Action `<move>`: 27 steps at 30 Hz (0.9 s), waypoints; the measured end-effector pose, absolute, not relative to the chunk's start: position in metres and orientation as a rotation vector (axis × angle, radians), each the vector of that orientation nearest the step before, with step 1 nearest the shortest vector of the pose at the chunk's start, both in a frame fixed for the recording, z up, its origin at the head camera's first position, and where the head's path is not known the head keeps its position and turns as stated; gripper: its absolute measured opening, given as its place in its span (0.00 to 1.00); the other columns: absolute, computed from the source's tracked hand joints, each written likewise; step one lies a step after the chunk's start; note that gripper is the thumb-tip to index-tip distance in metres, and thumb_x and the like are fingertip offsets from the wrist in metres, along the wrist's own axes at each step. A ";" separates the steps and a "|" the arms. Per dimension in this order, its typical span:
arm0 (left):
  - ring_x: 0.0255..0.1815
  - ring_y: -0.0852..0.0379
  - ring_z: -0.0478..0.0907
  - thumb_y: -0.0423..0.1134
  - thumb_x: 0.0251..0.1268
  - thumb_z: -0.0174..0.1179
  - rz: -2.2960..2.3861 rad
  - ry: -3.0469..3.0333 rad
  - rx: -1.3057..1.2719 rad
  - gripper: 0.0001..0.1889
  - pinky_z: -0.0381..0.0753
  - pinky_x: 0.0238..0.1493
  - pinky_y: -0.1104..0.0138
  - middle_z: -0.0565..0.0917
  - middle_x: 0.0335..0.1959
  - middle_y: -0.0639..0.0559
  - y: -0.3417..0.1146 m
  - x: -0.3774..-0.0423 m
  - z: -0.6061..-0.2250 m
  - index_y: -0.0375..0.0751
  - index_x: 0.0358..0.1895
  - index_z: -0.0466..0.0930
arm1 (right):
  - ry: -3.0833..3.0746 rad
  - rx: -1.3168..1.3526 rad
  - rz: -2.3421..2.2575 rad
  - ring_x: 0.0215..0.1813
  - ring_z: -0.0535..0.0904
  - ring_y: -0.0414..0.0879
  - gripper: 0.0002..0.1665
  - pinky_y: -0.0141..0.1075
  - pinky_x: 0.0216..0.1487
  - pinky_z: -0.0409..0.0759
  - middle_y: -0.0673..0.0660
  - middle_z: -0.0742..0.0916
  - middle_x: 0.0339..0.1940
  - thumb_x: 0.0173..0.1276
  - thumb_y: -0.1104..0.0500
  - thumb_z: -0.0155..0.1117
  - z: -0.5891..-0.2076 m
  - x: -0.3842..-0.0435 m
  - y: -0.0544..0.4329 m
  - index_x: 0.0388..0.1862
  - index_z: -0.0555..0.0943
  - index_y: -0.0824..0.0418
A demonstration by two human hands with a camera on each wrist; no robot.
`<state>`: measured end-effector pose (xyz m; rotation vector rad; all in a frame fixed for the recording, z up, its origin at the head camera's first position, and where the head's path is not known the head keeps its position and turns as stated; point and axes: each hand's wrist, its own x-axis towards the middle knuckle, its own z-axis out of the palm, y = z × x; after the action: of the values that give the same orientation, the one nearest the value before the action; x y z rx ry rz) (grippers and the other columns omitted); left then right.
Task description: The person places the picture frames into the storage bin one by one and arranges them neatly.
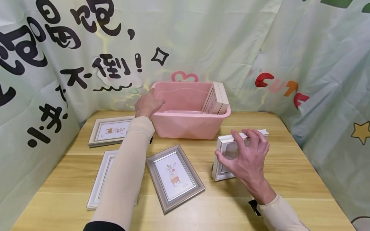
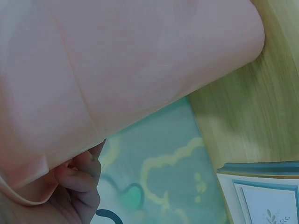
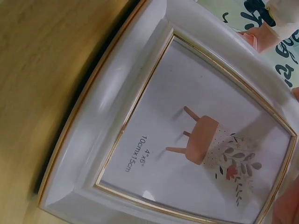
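My left hand (image 1: pixel 148 104) grips the left end of a pink plastic bin (image 1: pixel 186 126) at the back of the table. In the left wrist view, its fingers (image 2: pixel 77 179) curl at the rim. My right hand (image 1: pixel 250 157) holds a white picture frame (image 1: pixel 229 152) on edge at the right, thumb by its left side and fingers over the top. The right wrist view shows this frame's gold inner line and printed sheet (image 3: pixel 187 93) with a plant and stool drawing. Inside the bin, pale frames (image 1: pixel 214 99) stand upright at the right end.
A grey-brown picture frame (image 1: pixel 175 178) lies face up at the front middle. Further left lie a cream frame (image 1: pixel 112 130) and a white frame (image 1: pixel 98 183), both partly hidden by the left arm. A printed curtain (image 1: pixel 202 41) hangs behind the wooden table (image 1: pixel 295 179).
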<state>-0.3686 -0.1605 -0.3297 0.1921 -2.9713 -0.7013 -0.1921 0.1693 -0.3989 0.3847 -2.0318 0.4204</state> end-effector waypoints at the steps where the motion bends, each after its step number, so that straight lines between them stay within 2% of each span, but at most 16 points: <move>1: 0.58 0.36 0.75 0.60 0.57 0.52 -0.701 -2.971 0.192 0.44 0.75 0.54 0.45 0.74 0.64 0.35 -0.160 -0.369 -0.330 0.53 0.78 0.49 | -2.037 0.386 0.416 0.58 0.64 0.67 0.44 0.61 0.52 0.58 0.68 0.76 0.51 0.46 0.28 0.59 -0.399 -0.191 0.170 0.52 0.81 0.58; 5: 0.57 0.36 0.76 0.60 0.57 0.52 -0.696 -2.976 0.189 0.45 0.75 0.53 0.45 0.75 0.64 0.35 -0.160 -0.370 -0.330 0.53 0.78 0.49 | -2.080 0.382 0.376 0.61 0.65 0.66 0.46 0.66 0.56 0.57 0.67 0.77 0.53 0.47 0.24 0.57 -0.397 -0.187 0.173 0.54 0.80 0.55; 10: 0.59 0.35 0.75 0.61 0.57 0.52 -0.691 -2.976 0.188 0.44 0.74 0.55 0.44 0.74 0.65 0.36 -0.161 -0.370 -0.330 0.53 0.78 0.49 | -2.128 0.445 0.274 0.65 0.66 0.64 0.47 0.77 0.61 0.46 0.64 0.78 0.55 0.49 0.20 0.52 -0.392 -0.184 0.183 0.56 0.79 0.51; 15: 0.59 0.34 0.75 0.60 0.58 0.52 -0.699 -2.973 0.176 0.44 0.74 0.55 0.43 0.73 0.66 0.36 -0.161 -0.369 -0.330 0.52 0.78 0.49 | -2.107 0.638 0.184 0.66 0.69 0.64 0.43 0.77 0.64 0.43 0.66 0.80 0.53 0.55 0.21 0.49 -0.385 -0.187 0.200 0.59 0.79 0.46; 20: 0.59 0.35 0.75 0.60 0.59 0.52 -0.701 -2.972 0.175 0.44 0.73 0.56 0.44 0.72 0.67 0.38 -0.161 -0.370 -0.330 0.53 0.78 0.48 | -2.065 0.870 0.093 0.58 0.76 0.62 0.36 0.74 0.64 0.50 0.66 0.82 0.51 0.63 0.27 0.48 -0.375 -0.193 0.216 0.60 0.79 0.44; 27: 0.59 0.35 0.75 0.60 0.58 0.52 -0.704 -2.964 0.174 0.44 0.73 0.56 0.44 0.73 0.66 0.37 -0.161 -0.371 -0.332 0.53 0.78 0.49 | -2.071 1.124 0.091 0.51 0.76 0.62 0.32 0.62 0.56 0.65 0.65 0.82 0.51 0.67 0.32 0.49 -0.363 -0.201 0.232 0.61 0.79 0.46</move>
<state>-0.3714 -0.1611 -0.3316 0.1742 -2.9636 -0.7039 -0.2006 0.2316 -0.3632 1.1240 -2.0706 0.0905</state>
